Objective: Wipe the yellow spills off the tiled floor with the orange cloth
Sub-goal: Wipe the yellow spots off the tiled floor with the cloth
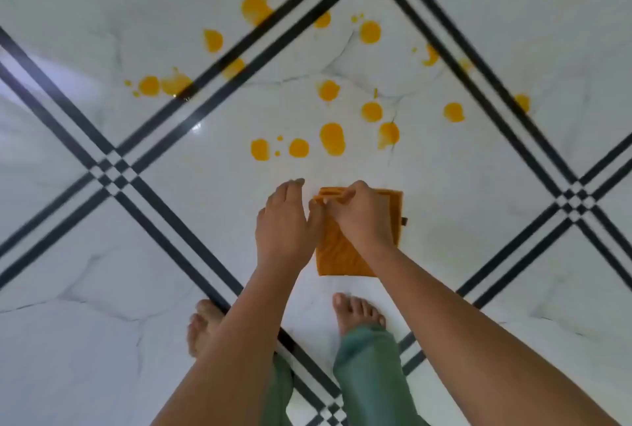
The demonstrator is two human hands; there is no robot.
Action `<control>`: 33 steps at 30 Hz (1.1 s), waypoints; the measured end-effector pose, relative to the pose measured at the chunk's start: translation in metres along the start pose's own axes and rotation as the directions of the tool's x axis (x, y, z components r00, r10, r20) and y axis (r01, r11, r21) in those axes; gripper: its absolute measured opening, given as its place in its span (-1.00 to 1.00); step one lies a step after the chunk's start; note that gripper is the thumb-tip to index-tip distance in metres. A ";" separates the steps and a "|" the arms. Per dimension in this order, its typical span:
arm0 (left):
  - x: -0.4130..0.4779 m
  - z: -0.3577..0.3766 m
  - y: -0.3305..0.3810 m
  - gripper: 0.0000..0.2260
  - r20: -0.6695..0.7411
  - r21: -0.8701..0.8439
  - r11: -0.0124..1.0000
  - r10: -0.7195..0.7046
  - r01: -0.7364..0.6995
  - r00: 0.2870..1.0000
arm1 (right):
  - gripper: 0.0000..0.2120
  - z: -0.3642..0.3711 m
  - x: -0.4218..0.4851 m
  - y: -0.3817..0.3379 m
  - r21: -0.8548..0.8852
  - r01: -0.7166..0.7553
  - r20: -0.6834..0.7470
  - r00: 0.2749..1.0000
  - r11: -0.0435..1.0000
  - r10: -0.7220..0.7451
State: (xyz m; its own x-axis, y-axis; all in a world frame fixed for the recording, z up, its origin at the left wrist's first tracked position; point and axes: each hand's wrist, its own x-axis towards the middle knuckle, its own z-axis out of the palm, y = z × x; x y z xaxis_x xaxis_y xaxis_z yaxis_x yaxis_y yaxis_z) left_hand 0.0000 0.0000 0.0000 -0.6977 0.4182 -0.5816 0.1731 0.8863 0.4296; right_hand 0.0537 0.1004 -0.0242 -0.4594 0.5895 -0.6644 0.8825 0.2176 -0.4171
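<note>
You've wiped nothing yet: spills (331, 138) dot the floor (102, 254) far of the cloth (337, 254), centre-near, w/ your right grip (362, 217) pinching its far edge & left grip (284, 225) loose, empty, just left of it.

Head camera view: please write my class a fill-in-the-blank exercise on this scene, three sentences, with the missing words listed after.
1. The cloth on the floor, pinched at its top edge by the right hand, is ____ in colour.
2. The spills scattered over the floor tiles are ____ in colour.
3. The person's feet wear no shoes; they are ____.

Missing words: orange; yellow; bare.
</note>
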 end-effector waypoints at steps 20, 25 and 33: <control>0.141 -0.008 -0.116 -0.46 -0.459 0.169 0.985 0.094 -0.017 0.883 | -0.29 0.074 0.135 -0.036 -0.626 0.366 -0.163 0.803 0.689 -0.574; 0.137 -0.007 -0.139 -0.43 -0.448 0.147 0.988 0.026 0.045 0.894 | -0.39 0.096 0.148 -0.087 -0.681 0.603 0.065 0.616 0.417 -0.785; 0.130 -0.002 -0.151 -0.42 -0.445 0.114 0.993 0.015 0.040 0.895 | -0.44 0.084 0.171 -0.091 -0.722 0.569 0.041 0.603 0.393 -0.797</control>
State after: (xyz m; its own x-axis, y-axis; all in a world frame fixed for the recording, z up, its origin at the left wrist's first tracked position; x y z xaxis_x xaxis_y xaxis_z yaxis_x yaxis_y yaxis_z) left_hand -0.1182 -0.0801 -0.1386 -0.9316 0.2991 -0.2067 0.2233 0.9193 0.3241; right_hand -0.1137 0.1158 -0.1516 -0.9843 0.1497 -0.0937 0.1584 0.9829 -0.0943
